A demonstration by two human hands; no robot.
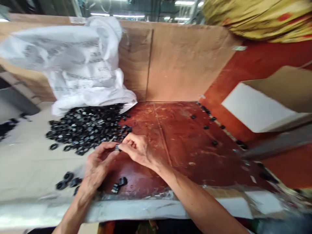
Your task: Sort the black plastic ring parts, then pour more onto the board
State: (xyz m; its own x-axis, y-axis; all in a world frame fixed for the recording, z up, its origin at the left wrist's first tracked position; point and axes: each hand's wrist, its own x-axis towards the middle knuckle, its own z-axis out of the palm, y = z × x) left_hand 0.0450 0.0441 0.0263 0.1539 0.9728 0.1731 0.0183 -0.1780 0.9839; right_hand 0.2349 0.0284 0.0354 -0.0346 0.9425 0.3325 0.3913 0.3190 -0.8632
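Observation:
Between the fingertips of both hands is a small black ring-shaped part (117, 147), mostly covered by the fingers. My left hand (99, 162) pinches it from the left, thumb and forefinger closed on it. From the right, my right hand (136, 148) grips the same part with its fingers curled in. Just beyond the hands lies a heap of black ring-shaped parts (85, 126), spilling from the mouth of a white printed sack (85, 61). Close to my left forearm sit several loose black parts (68, 180), and two more black parts (119, 184) rest on the red-brown board.
A red-brown board (190, 156) covers the table's middle and right. Plywood panels (185, 61) stand along the back. At the right is an open white cardboard box (258, 107), with a yellow cloth (263, 19) above it. Several black rings lie scattered along the right edge.

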